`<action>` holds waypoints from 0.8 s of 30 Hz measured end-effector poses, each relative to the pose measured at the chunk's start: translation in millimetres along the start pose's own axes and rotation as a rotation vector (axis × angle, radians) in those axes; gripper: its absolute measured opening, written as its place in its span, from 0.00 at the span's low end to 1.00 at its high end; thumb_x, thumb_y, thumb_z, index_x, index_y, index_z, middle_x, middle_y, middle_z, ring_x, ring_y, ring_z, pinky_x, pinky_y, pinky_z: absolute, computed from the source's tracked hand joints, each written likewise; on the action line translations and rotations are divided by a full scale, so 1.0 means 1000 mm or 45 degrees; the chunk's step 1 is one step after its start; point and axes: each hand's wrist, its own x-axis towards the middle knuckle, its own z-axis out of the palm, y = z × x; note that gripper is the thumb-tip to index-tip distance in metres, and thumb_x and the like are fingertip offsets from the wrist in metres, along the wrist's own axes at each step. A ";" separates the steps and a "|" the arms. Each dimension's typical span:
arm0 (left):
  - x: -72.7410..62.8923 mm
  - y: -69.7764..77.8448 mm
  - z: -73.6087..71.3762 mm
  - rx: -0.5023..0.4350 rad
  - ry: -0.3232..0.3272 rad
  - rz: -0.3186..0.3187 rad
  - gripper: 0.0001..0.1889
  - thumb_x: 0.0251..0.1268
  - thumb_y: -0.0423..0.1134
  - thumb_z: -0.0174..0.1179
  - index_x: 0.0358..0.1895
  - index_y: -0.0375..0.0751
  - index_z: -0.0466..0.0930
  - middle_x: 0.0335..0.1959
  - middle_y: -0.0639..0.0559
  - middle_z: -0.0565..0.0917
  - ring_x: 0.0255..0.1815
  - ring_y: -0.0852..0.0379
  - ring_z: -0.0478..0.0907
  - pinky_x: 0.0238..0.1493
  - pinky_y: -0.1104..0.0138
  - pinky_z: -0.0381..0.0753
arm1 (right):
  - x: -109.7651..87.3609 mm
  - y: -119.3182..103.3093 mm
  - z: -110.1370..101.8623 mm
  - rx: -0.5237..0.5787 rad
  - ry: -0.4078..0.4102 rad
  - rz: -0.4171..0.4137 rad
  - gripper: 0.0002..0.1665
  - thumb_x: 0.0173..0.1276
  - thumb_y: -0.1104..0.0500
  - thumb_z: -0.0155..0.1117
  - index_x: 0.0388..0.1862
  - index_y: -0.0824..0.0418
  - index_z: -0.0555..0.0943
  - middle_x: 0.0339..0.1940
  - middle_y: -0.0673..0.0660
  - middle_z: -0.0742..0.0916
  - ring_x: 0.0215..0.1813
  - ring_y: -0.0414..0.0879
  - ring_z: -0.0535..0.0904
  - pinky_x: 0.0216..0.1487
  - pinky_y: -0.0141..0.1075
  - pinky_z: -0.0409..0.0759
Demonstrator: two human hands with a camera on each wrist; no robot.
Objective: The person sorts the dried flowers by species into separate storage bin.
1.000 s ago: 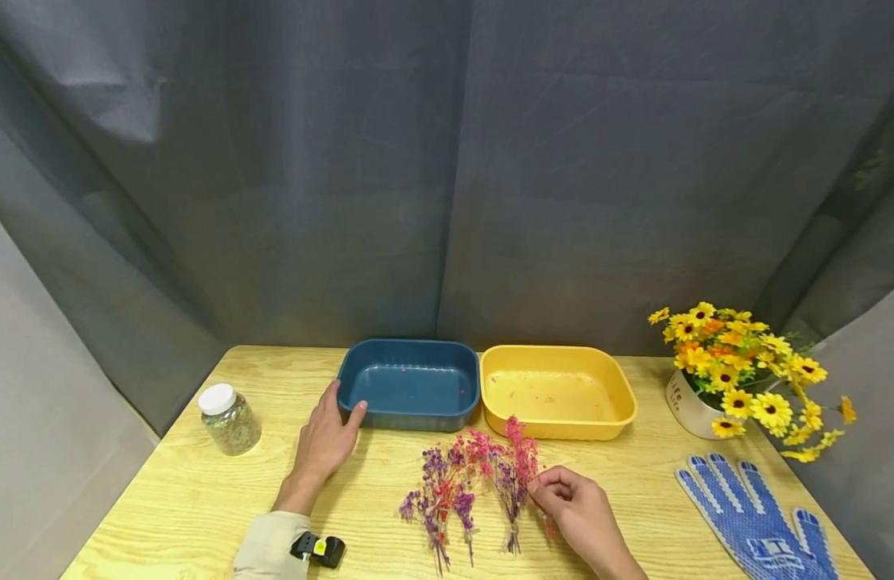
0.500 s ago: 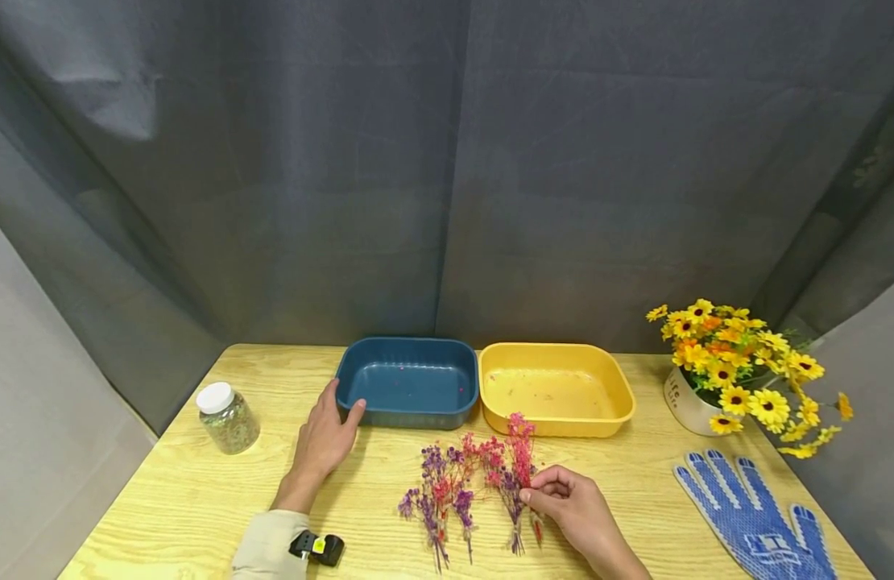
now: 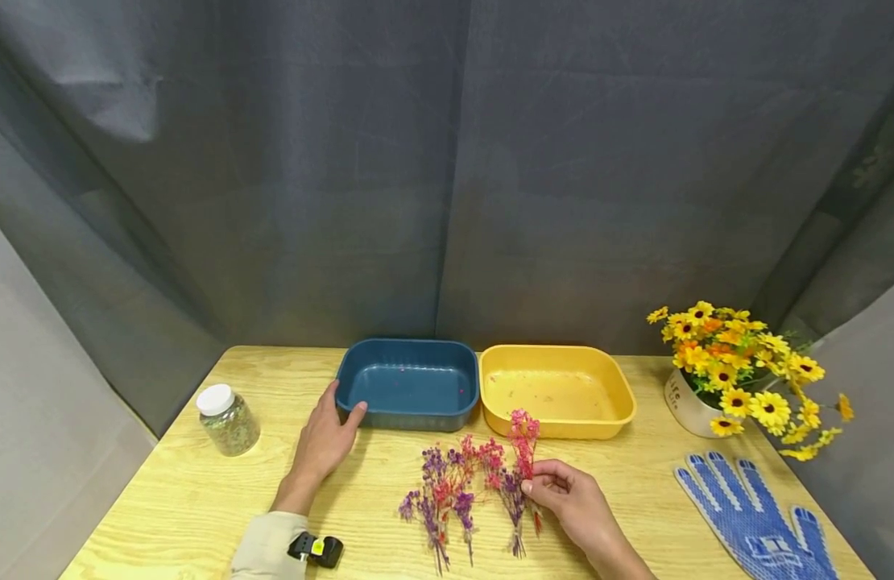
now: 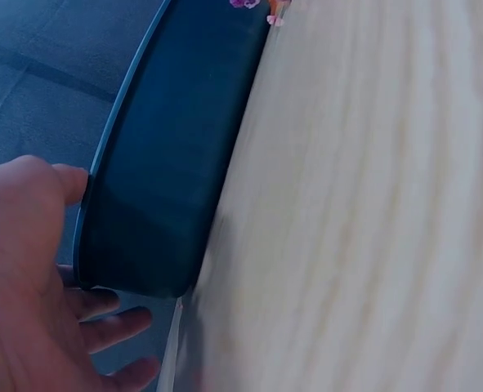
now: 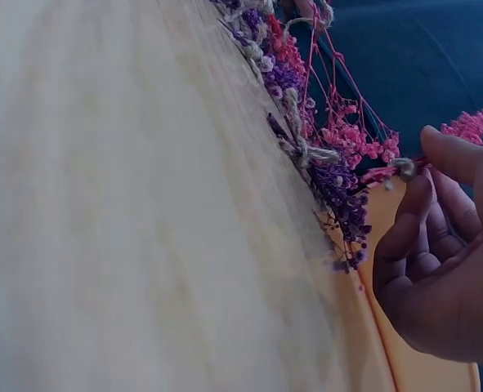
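My right hand [image 3: 577, 507] pinches the tied stems of a pink dried-flower bunch [image 3: 523, 445] between thumb and forefinger, in front of the yellow tray [image 3: 573, 430]. A purple bunch [image 3: 514, 503] lies just beside it, to the left, on the wooden table [image 3: 374, 515]. My left hand [image 3: 322, 437], its fingers loosely extended, touches the left end of the blue tray [image 3: 414, 420]; the two trays stand side by side.
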 end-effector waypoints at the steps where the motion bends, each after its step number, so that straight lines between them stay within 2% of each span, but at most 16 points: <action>1: 0.000 0.000 0.000 -0.012 -0.001 -0.003 0.43 0.70 0.64 0.47 0.78 0.44 0.45 0.77 0.38 0.56 0.75 0.36 0.56 0.70 0.41 0.59 | 0.001 -0.002 0.000 0.002 -0.003 0.001 0.19 0.59 0.57 0.72 0.47 0.64 0.81 0.36 0.55 0.84 0.38 0.45 0.81 0.38 0.32 0.80; 6: 0.001 0.000 -0.001 -0.060 -0.017 -0.012 0.45 0.66 0.65 0.51 0.78 0.44 0.45 0.76 0.38 0.56 0.75 0.36 0.57 0.70 0.42 0.59 | 0.009 -0.014 0.000 -0.006 0.004 -0.035 0.17 0.61 0.58 0.71 0.46 0.65 0.80 0.35 0.55 0.84 0.36 0.43 0.81 0.36 0.33 0.81; 11: 0.001 0.000 -0.003 -0.077 -0.020 -0.004 0.48 0.64 0.67 0.51 0.78 0.43 0.44 0.76 0.37 0.56 0.75 0.36 0.57 0.70 0.42 0.59 | 0.022 -0.034 0.001 -0.044 -0.037 -0.121 0.15 0.63 0.57 0.68 0.44 0.65 0.80 0.32 0.54 0.83 0.32 0.43 0.78 0.33 0.36 0.79; 16: 0.001 -0.001 -0.002 -0.087 -0.017 -0.009 0.46 0.65 0.64 0.53 0.78 0.43 0.45 0.76 0.37 0.57 0.75 0.36 0.57 0.70 0.42 0.60 | 0.037 -0.054 0.005 -0.099 -0.094 -0.204 0.15 0.65 0.54 0.67 0.43 0.64 0.79 0.32 0.56 0.82 0.31 0.45 0.77 0.34 0.39 0.79; 21: 0.000 0.000 -0.001 -0.096 -0.023 -0.010 0.45 0.66 0.62 0.54 0.78 0.43 0.44 0.76 0.36 0.57 0.74 0.36 0.58 0.69 0.42 0.60 | 0.049 -0.065 0.013 -0.165 -0.109 -0.248 0.17 0.64 0.55 0.67 0.47 0.63 0.79 0.32 0.55 0.82 0.31 0.45 0.75 0.31 0.36 0.76; 24: 0.000 -0.001 -0.001 -0.091 -0.018 -0.012 0.46 0.67 0.62 0.53 0.78 0.43 0.44 0.76 0.36 0.57 0.74 0.36 0.58 0.70 0.42 0.60 | 0.056 -0.069 0.018 -0.191 -0.112 -0.261 0.18 0.64 0.56 0.67 0.50 0.63 0.79 0.33 0.56 0.83 0.32 0.46 0.76 0.32 0.36 0.76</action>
